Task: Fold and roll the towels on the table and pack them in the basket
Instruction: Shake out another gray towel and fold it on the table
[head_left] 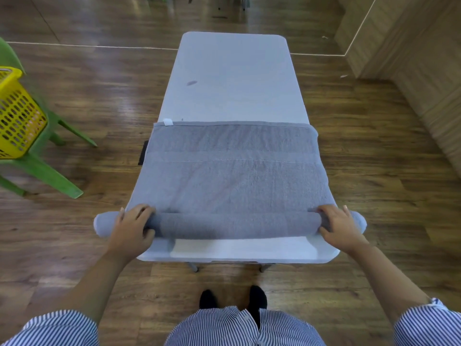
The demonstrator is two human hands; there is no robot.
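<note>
A grey towel lies folded across the near half of the white table. Its near edge is wound into a roll that runs the table's whole width and sticks out past both sides. My left hand grips the roll near its left end, fingers curled over the top. My right hand grips it near the right end in the same way. The flat part of the towel stretches away from the roll to a hem with a white label. A yellow perforated basket stands at the far left.
The basket sits on a green plastic chair left of the table, about an arm's length from it. Wooden floor surrounds the table. A wood-panelled wall rises at the right. My feet stand just before the table's near edge.
</note>
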